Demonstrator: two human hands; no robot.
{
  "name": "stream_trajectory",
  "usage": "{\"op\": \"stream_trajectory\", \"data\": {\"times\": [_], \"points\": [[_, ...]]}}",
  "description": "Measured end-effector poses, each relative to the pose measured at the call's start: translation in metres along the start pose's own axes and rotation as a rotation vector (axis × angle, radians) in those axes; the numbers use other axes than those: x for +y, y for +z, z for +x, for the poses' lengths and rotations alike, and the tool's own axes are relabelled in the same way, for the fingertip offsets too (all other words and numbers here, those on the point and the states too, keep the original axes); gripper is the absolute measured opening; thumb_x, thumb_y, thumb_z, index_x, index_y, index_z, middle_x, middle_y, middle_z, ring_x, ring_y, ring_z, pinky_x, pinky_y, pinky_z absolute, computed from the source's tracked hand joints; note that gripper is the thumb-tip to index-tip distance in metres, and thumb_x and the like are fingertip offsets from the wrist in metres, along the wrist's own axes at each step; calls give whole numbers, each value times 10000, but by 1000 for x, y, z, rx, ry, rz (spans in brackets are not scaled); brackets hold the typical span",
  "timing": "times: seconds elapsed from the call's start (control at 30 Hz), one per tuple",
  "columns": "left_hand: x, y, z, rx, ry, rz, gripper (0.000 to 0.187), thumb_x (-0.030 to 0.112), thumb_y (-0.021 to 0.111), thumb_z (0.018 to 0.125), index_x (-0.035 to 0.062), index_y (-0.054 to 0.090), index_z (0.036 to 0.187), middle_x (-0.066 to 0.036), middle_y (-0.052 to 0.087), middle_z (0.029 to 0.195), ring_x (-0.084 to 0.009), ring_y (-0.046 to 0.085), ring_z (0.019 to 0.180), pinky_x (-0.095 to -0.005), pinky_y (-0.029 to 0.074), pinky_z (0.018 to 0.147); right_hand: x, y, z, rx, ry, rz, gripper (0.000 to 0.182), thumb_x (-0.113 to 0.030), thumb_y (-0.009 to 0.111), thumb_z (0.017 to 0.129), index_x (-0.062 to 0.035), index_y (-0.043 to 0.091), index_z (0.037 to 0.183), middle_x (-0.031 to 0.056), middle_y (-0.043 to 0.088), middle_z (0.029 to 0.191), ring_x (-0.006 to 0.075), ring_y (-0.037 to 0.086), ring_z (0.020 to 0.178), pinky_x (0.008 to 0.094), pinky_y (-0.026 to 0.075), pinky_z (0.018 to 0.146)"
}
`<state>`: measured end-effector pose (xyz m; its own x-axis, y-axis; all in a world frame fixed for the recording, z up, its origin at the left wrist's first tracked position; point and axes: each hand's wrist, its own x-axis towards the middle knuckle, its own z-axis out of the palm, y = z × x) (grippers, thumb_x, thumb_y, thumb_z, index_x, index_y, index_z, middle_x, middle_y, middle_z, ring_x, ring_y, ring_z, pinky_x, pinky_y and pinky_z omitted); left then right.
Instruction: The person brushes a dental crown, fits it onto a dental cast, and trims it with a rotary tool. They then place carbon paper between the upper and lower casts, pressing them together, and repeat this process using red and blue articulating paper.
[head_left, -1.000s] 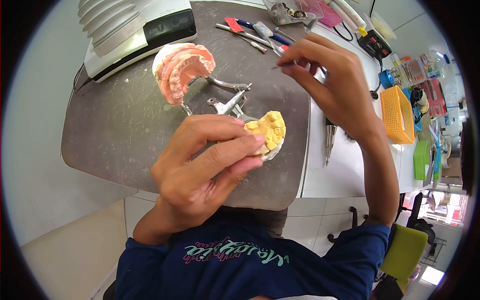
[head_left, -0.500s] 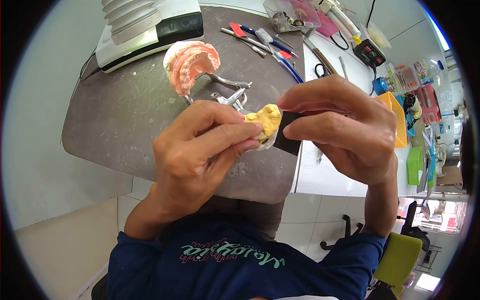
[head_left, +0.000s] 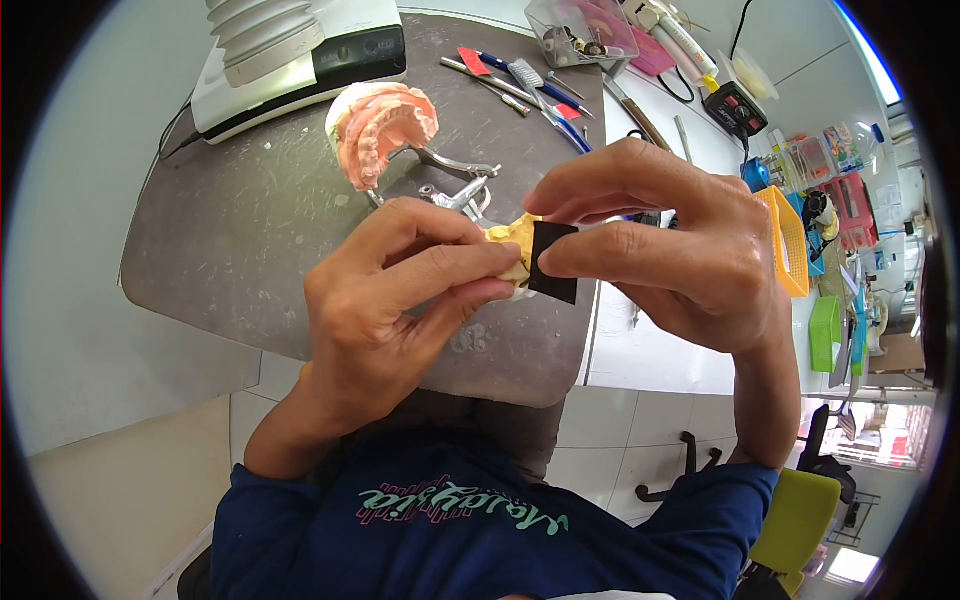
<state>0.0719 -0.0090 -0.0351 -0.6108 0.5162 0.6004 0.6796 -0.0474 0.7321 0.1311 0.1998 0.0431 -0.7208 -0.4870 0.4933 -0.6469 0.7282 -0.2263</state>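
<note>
While the left hand (head_left: 375, 300) pinches the yellow cast (head_left: 512, 233) near mid-frame, the right hand (head_left: 690, 250) grips the black strip (head_left: 556, 280) over the cast's right side.
Between the two hands, the strip's long axis runs up and down the picture, leaning slightly, with the right fingertips nearer it than the left; whether it touches the cast cannot be told. The metal frame (head_left: 467, 195) lies just above the cast, the pink model (head_left: 385, 130) stands at upper left, and tools (head_left: 500, 98) lie top centre.
</note>
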Motion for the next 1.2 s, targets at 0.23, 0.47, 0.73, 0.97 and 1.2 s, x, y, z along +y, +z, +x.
{"op": "stream_trajectory", "data": {"times": [0.23, 0.47, 0.73, 0.97, 1.2], "points": [[-2, -1, 0, 3, 13, 12, 245, -6, 823, 702, 17, 757, 937, -92, 681, 926, -177, 674, 835, -291, 539, 744, -2, 1, 7, -61, 3, 20, 155, -8, 739, 698, -46, 726, 848, 134, 703, 969, 226, 731, 783, 302, 625, 682], [-5, -4, 1, -1, 27, -2, 292, 10, 843, 687, 19, 721, 952, -102, 684, 936, -198, 685, 841, -306, 546, 751, -2, 3, 8, -65, 2, 29, 247, 17, 726, 733, -49, 741, 971, 138, 702, 972, 238, 726, 795, 304, 608, 660], [-11, -6, 0, -16, 201, 42, 400, 120, 877, 675, 30, 688, 1017, -120, 660, 1025, -245, 667, 949, -350, 549, 802, -11, -9, -7, -64, 106, -70, 384, -28, 790, 759, 14, 659, 1117, 146, 724, 1034, 237, 719, 827, 306, 577, 650], [-16, 6, -8, 14, 388, 265, 492, 163, 881, 657, 55, 660, 1083, -107, 614, 1084, -303, 625, 1012, -393, 539, 838, -8, 7, -16, -18, 65, -28, 402, -60, 814, 746, 28, 641, 1098, 141, 727, 1008, 255, 718, 847, 329, 578, 701], [-12, 11, -11, 81, 471, 515, 365, 113, 779, 708, 8, 673, 1042, -103, 590, 1031, -281, 604, 947, -392, 535, 786, -29, 10, -18, 52, 229, -48, 271, -112, 826, 723, -12, 653, 905, 128, 704, 952, 249, 701, 786, 312, 554, 666]]}}
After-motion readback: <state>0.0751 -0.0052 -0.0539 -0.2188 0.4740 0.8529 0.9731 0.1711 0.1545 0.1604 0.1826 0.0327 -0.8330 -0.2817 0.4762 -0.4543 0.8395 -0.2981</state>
